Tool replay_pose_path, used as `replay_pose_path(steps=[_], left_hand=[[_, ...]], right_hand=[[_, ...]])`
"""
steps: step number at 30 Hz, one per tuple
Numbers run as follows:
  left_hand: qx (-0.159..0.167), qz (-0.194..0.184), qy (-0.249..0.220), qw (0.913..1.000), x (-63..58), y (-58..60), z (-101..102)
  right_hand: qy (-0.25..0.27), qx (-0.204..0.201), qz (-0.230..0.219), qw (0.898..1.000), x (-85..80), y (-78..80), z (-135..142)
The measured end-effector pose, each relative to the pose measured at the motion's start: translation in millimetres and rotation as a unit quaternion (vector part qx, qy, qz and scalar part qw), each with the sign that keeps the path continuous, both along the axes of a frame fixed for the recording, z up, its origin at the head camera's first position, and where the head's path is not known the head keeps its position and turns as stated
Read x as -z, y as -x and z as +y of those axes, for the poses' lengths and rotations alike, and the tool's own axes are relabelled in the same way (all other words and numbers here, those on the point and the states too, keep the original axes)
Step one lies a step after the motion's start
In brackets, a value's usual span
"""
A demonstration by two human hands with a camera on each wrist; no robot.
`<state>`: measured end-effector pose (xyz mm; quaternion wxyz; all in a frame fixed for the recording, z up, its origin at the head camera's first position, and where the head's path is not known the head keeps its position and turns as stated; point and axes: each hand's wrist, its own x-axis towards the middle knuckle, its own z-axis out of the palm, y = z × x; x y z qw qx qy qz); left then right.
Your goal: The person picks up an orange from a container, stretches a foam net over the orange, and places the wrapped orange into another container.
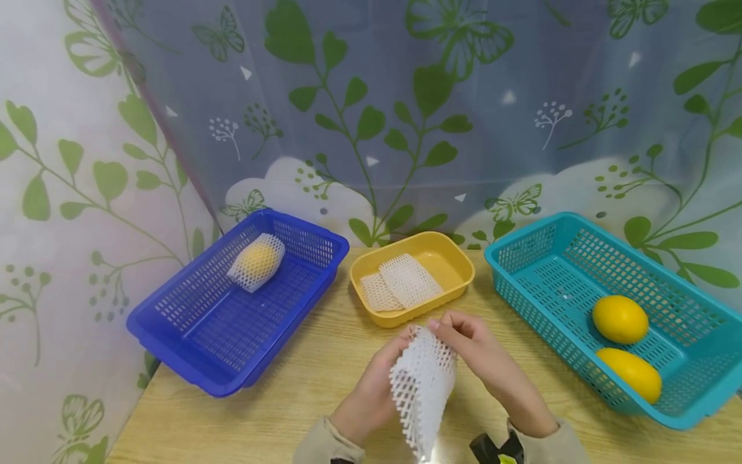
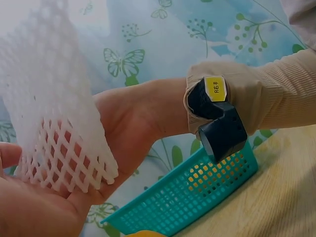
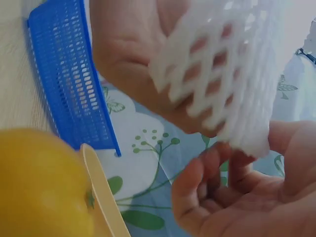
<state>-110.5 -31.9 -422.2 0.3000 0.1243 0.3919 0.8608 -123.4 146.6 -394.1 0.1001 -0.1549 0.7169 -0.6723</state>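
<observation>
A white foam fruit net (image 1: 426, 380) hangs between my two hands, its lower end toward me. My left hand (image 1: 377, 380) holds its upper edge from the left. From the right, my right hand (image 1: 484, 354) pinches the same edge between thumb and fingers. The right wrist view shows the net's lattice (image 3: 212, 74) spread in front of the left hand, with the right fingertips at its edge. A yellow oval fruit (image 3: 42, 185) is close by in that view; in the head view the net hides nearly all of it.
A yellow tray (image 1: 460, 283) with folded foam nets (image 1: 408, 280) stands beyond my hands. On the left, a blue basket (image 1: 232, 380) holds a netted yellow fruit (image 1: 257, 261). The teal basket (image 1: 539, 322) on the right holds two bare yellow fruits (image 1: 620, 319). A patterned curtain (image 1: 371, 129) hangs behind.
</observation>
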Motion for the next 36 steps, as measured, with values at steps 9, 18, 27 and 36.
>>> replay_pose_path(steps=[9,18,27,36], left_hand=[[0.000,-0.002,-0.026,0.9997,-0.2,0.5,-1.0],[0.006,-0.080,-0.087,0.9930,0.2,2.4,-1.7],[-0.022,-0.103,-0.058,0.9928,-1.3,3.6,-2.1],[-0.046,-0.123,-0.002,0.9913,11.2,6.4,-3.1]], right_hand=[[0.172,-0.055,-0.112,0.977,6.5,4.5,6.4],[0.264,-0.179,-0.228,0.920,23.1,-0.6,11.4],[0.281,-0.230,-0.215,0.907,30.4,-5.3,14.2],[0.244,-0.088,-0.222,0.940,34.4,-10.8,24.9]])
